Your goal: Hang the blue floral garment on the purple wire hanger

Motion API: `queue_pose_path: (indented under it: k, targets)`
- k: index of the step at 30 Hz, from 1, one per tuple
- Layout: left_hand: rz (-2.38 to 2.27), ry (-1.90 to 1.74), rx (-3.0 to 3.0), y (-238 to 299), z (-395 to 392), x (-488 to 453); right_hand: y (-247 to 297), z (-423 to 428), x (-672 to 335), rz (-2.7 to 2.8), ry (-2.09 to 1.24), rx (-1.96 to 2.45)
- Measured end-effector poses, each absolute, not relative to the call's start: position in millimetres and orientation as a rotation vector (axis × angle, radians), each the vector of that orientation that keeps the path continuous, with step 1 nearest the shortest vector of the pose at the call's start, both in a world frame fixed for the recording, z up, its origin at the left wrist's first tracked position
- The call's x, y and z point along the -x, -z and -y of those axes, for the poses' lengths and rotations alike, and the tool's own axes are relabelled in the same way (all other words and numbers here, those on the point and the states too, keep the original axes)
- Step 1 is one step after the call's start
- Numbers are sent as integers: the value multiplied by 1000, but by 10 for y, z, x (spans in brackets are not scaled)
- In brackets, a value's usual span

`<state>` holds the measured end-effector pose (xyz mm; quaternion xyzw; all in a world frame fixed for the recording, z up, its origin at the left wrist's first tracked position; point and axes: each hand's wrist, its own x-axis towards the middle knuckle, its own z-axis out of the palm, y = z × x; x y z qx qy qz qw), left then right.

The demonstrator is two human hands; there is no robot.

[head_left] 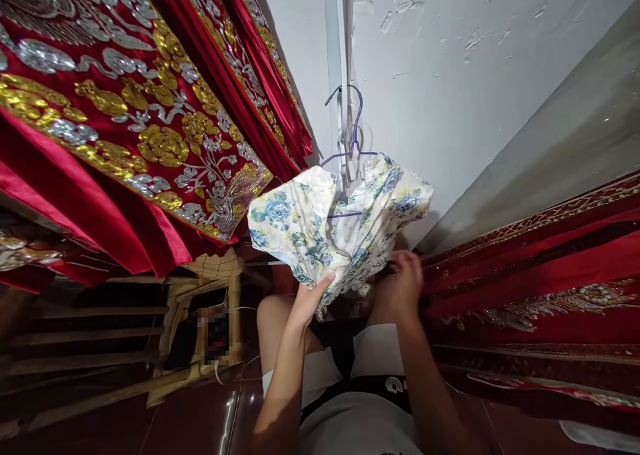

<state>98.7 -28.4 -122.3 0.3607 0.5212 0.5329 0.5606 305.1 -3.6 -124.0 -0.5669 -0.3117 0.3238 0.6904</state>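
Note:
A white short-sleeved blouse (315,232) with blue and yellow flowers hangs on a purple hanger (356,125), its front parted at the neck. The hanger's hook is at a narrow metal strip on the wall. My left hand (316,296) is closed on the lower front edge of the blouse, thumb on top. My right hand (407,275) is beside the blouse's lower right side, in shadow and slightly blurred. Its fingers look loosely apart, with nothing visible in them. The blouse's back is mostly hidden.
Red cloths with gold and silver sequins (165,142) hang at the left, and more red embroidered cloth (545,288) is at the right. A bamboo chair (227,328) stands at the lower left, with a pixelated dark object and white cable. Behind is a white wall (440,82) with peeling paint.

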Motion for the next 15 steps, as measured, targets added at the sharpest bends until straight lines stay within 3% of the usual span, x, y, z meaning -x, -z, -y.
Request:
queue_pose_path:
  k: [4,11,15]
  targets:
    - [-1186,-1166,-939,1191,321,-1024,1286,243,-2658,1167,-1369,1164]
    - [-1241,-1194,-862,1174,387,-843,1044,205,-2632,1308,-1377,1080]
    - [-1656,-1638,-920,1279,343,-810,1055,252,-2631,1153,-1384,1130]
